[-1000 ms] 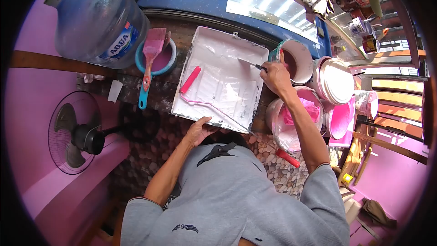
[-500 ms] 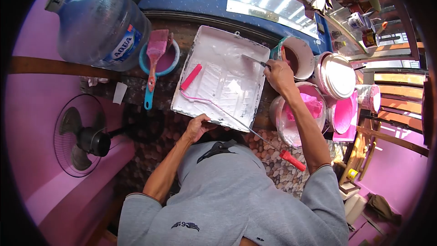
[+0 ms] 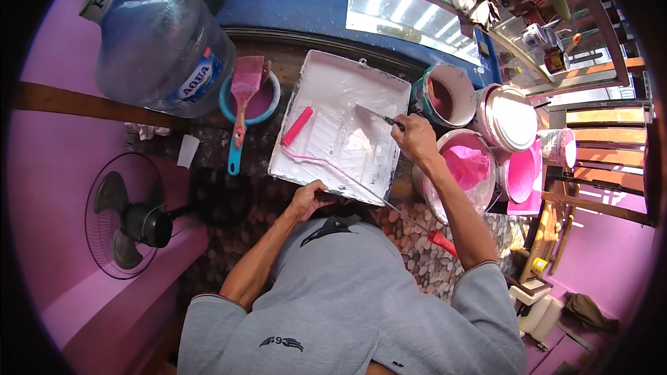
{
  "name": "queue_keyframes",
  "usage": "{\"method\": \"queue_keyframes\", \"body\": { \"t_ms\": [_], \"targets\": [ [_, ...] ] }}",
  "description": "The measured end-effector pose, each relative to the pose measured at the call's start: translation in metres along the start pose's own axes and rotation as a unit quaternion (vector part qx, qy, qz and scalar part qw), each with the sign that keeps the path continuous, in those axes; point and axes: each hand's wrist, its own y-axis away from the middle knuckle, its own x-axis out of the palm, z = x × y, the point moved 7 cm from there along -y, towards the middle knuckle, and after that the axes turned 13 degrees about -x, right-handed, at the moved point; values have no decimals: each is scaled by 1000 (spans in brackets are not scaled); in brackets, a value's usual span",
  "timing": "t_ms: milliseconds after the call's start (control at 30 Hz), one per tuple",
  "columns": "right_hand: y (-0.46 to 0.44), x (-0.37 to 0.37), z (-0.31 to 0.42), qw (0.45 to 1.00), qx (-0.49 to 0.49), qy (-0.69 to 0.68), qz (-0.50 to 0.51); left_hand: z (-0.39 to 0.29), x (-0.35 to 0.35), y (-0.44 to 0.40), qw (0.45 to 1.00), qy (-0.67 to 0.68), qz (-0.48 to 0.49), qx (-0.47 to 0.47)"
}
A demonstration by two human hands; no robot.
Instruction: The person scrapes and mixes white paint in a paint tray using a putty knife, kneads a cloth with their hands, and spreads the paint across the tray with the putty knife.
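In front of me lies a white paint tray (image 3: pixel 333 69), smeared with pale paint. My left hand (image 3: pixel 308 201) is closed on its near edge at the left corner, the fingers partly hidden beneath. My right hand (image 3: pixel 417 140) grips the dark handle of a putty knife (image 3: pixel 375 114), whose metal blade is over the tray's inside. A paint roller (image 3: pixel 299 126) with a narrow pink sleeve rests in the tray. Its thin frame runs across the near edge, and its red handle (image 3: pixel 442 241) sticks out past the rim, partly behind my right forearm.
Left of the tray, a pink-stained brush (image 3: pixel 245 87) lies across a blue-rimmed pot (image 3: pixel 276 90), beside a large water bottle (image 3: pixel 163 42). A paint can (image 3: pixel 458 90), a lidded bucket (image 3: pixel 513 118) and an open bucket (image 3: pixel 431 191) stand right. A fan (image 3: pixel 128 215) is at lower left.
My right hand has moved the putty knife left and nearer to me, from the tray's right rim toward its middle. My left hand still holds the near edge. The view has shifted slightly.
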Motion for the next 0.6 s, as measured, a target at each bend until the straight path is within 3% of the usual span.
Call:
{"method": "queue_keyframes", "body": {
  "t_ms": [100,233,433,500,600],
  "targets": [
    [13,3,24,998,-7,44,51,-2,9,6,1000,10,23,-6],
    [19,6,8,994,17,102,25,-3,9,9,1000,0,11,-10],
    [21,11,30,996,-5,78,37,-2,9,6,1000,4,20,-22],
    [14,11,20,996,38,82,-3,-1,7,7,1000,1,8,-18],
    [1,16,34,997,-2,76,23,-2,8,7,1000,3,19,-17]
  ]
}}
